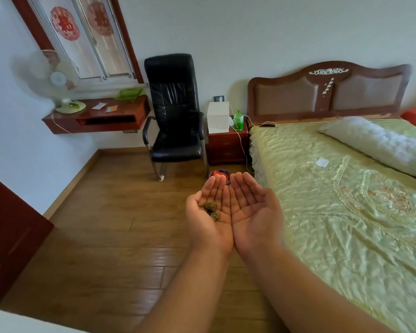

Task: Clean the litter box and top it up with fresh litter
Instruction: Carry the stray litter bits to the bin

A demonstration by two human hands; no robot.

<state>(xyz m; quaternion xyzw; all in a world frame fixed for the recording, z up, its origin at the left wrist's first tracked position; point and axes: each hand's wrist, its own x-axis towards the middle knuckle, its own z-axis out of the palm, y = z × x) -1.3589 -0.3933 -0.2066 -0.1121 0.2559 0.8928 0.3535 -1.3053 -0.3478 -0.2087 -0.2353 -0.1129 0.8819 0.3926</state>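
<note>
Cupping both palms upward, edges touching: left hand [208,212] cradles dark clumps [211,210] securely; right hand [253,210] relaxed, holding nothing, over floor [106,236].

floor [111,239]: glossy wood planks | chair [175,111]: shiny black leather, metal frame | bedspread [346,212]: glossy quilted cloth | headboard [327,90]: polished wood | clumps [211,209] in left hand [208,212]: rough, grainy

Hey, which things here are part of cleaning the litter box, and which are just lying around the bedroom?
Part of the job:
left hand, cupped
dark litter clumps on its palm
right hand, cupped alongside, nothing in it

Just lying about:
black chair
table fan
green bottle
bed
</note>
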